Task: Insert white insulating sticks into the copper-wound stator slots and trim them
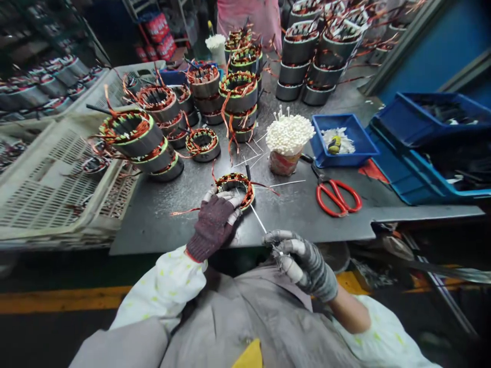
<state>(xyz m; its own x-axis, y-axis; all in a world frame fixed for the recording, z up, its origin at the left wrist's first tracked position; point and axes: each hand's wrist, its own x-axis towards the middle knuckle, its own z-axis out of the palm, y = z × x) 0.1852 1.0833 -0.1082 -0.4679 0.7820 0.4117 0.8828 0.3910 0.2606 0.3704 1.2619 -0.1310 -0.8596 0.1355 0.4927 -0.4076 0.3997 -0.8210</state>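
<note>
A wound stator ring with copper coils point(250, 194) lies near the front edge of the metal table. My left hand point(215, 221), in a dark maroon glove with pale fingertips, rests on the ring's left side, its fingers bent over the rim into the opening. In a grey striped glove, my right hand point(303, 263) is lower right of the ring, past the table edge, fingers pinched on a thin white cord point(258, 219). The cord runs up from those fingers to the ring's lower right rim. A black sleeve point(247, 172) stands at the ring's far side.
Behind are stacked stators point(238, 99). A cup of white sticks point(287, 140), red-handled scissors point(337, 198) and a blue tray point(345, 140) are to the right. White crates point(49, 189) stand left. Loose white cords lie behind the ring. A person in pink point(249, 20) is across the table.
</note>
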